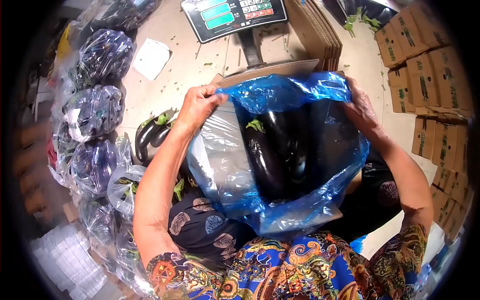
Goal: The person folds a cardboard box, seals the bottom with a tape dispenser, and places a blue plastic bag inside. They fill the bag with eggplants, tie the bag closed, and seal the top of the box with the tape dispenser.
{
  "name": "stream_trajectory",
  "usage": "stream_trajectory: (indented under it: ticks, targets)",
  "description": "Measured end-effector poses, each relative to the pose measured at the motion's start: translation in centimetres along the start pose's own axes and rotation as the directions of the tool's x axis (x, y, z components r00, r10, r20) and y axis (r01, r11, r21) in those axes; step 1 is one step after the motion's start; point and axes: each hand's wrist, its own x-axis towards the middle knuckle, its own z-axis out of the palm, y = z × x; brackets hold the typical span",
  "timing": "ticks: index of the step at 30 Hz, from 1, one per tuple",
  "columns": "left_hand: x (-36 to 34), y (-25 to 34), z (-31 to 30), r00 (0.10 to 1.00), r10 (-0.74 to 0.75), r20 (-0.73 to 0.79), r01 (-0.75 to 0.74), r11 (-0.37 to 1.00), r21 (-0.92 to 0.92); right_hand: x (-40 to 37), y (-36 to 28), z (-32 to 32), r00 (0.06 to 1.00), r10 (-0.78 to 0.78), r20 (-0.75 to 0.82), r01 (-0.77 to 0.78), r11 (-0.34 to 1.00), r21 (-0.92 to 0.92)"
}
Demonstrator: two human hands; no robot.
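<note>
A cardboard box lined with a blue plastic bag [270, 92] stands before me, its flaps [227, 145] spread under the film. Inside it lie several dark eggplants [267, 155], one with its green cap showing. My left hand [202, 102] pinches the bag's edge at the far left corner. At the far right corner my right hand [362, 107] is closed on the same bag, its fingers partly hidden behind the film. More eggplants [147, 136] rest on the floor beside my left forearm.
A digital scale [235, 17] stands behind the box, near stacked flat cardboard [320, 35]. Clear bags of eggplants [95, 112] line the left side. Printed cartons [430, 75] are piled at right. A white paper [152, 58] and leaf scraps lie on the floor.
</note>
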Motion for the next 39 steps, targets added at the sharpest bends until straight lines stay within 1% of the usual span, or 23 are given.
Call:
stream_trajectory:
  ticks: [2, 4, 7, 8, 9, 11, 12, 13, 14, 15, 17, 19, 20, 21, 23, 25, 26, 29, 31, 33, 35, 37, 39]
  targets:
    - [0.9, 0.2, 0.0, 0.994, 0.066, -0.088, -0.069, 0.997, -0.025, 0.3, 0.4, -0.3, 0.996, -0.062, -0.061, 0.048, 0.977, -0.209]
    - [1.8, -0.1, -1.4, 0.967, 0.230, -0.114, -0.189, 0.939, 0.288, 0.0, -1.9, -0.6, 0.970, -0.235, -0.064, 0.185, 0.881, -0.435]
    - [-0.5, 1.8, -1.2, 0.853, 0.518, -0.070, -0.394, 0.725, 0.564, -0.9, -4.2, -0.6, 0.810, -0.579, -0.095, 0.433, 0.698, -0.570]
    - [-2.2, 2.9, -0.7, 0.812, 0.581, -0.045, -0.427, 0.646, 0.632, -1.7, -5.1, -0.8, 0.801, -0.597, -0.029, 0.522, 0.723, -0.453]
    - [-4.3, 4.2, -0.2, 0.889, 0.457, -0.014, -0.372, 0.742, 0.558, -3.2, -6.1, -0.9, 0.905, -0.414, 0.096, 0.423, 0.858, -0.292]
    - [-8.4, 5.4, 1.3, 0.947, 0.306, 0.098, -0.314, 0.815, 0.487, -5.5, -7.4, -0.3, 0.803, -0.488, 0.342, 0.503, 0.863, 0.049]
    - [-9.9, 4.8, 2.5, 0.875, 0.397, 0.277, -0.483, 0.747, 0.457, -6.9, -7.7, 0.4, 0.735, -0.473, 0.485, 0.461, 0.874, 0.155]
    - [-11.2, 2.8, 3.6, 0.725, 0.478, 0.495, -0.677, 0.625, 0.388, -8.4, -7.5, 1.6, 0.633, -0.429, 0.645, 0.533, 0.845, 0.039]
    - [-13.1, 3.6, 5.2, 0.646, 0.205, 0.735, -0.713, 0.505, 0.486, -9.8, -7.7, 2.4, 0.480, -0.394, 0.784, 0.665, 0.746, -0.033]
    - [-14.2, 3.4, 6.2, 0.540, 0.119, 0.833, -0.656, 0.680, 0.328, -10.4, -9.9, 2.5, 0.274, -0.103, 0.956, 0.714, 0.688, -0.130]
    - [-15.5, 4.1, 6.0, 0.586, 0.019, 0.810, -0.625, 0.647, 0.437, -12.0, -9.3, 3.0, 0.303, -0.288, 0.908, 0.766, 0.641, -0.053]
    - [-14.8, 4.0, 4.2, 0.766, 0.470, 0.438, -0.632, 0.672, 0.386, -11.2, -9.3, 0.0, 0.562, -0.579, 0.591, 0.669, 0.738, 0.087]
    - [-14.6, 4.5, 2.5, 0.832, 0.434, 0.345, -0.554, 0.681, 0.479, -10.9, -9.0, -1.0, 0.615, -0.608, 0.503, 0.726, 0.685, -0.060]
    - [-15.1, 6.1, 1.9, 0.944, 0.266, 0.194, -0.328, 0.824, 0.463, -10.4, -10.7, -2.9, 0.743, -0.408, 0.530, 0.547, 0.826, -0.131]
    - [-14.9, 3.5, -0.1, 0.924, 0.342, 0.172, -0.363, 0.643, 0.674, -10.7, -10.3, -5.2, 0.814, -0.434, 0.386, 0.522, 0.838, -0.160]
    - [-15.5, 1.0, -0.9, 0.924, 0.183, 0.335, -0.374, 0.602, 0.705, -12.1, -7.3, -5.7, 0.760, -0.428, 0.489, 0.488, 0.873, 0.005]
    - [-15.8, -0.1, -0.6, 0.912, 0.055, 0.406, -0.328, 0.693, 0.643, -12.8, -6.5, -5.7, 0.727, -0.428, 0.537, 0.459, 0.885, 0.084]
    - [-17.5, 0.4, 2.1, 0.832, -0.060, 0.552, -0.378, 0.666, 0.642, -14.5, -7.9, -4.9, 0.700, -0.140, 0.700, 0.292, 0.951, -0.102]
    - [-17.5, -0.4, 3.8, 0.822, -0.041, 0.568, -0.474, 0.503, 0.723, -14.8, -7.7, -3.1, 0.755, -0.148, 0.639, 0.311, 0.939, -0.150]
    - [-17.3, -0.7, 3.6, 0.862, 0.137, 0.489, -0.485, 0.505, 0.714, -13.8, -8.3, -2.6, 0.724, -0.180, 0.666, 0.298, 0.952, -0.066]
    - [-16.7, 2.2, 2.1, 0.934, 0.229, 0.273, -0.352, 0.715, 0.604, -13.1, -9.0, -2.8, 0.769, -0.155, 0.620, 0.243, 0.968, -0.059]
    - [-16.8, 4.0, 0.8, 0.993, 0.064, 0.104, -0.085, 0.972, 0.218, -12.4, -8.7, -2.1, 0.811, -0.146, 0.567, 0.234, 0.968, -0.086]
    - [-16.6, 3.5, 0.5, 0.994, 0.024, 0.103, -0.044, 0.979, 0.199, -11.6, -7.4, -0.4, 0.848, -0.154, 0.507, 0.265, 0.952, -0.153]
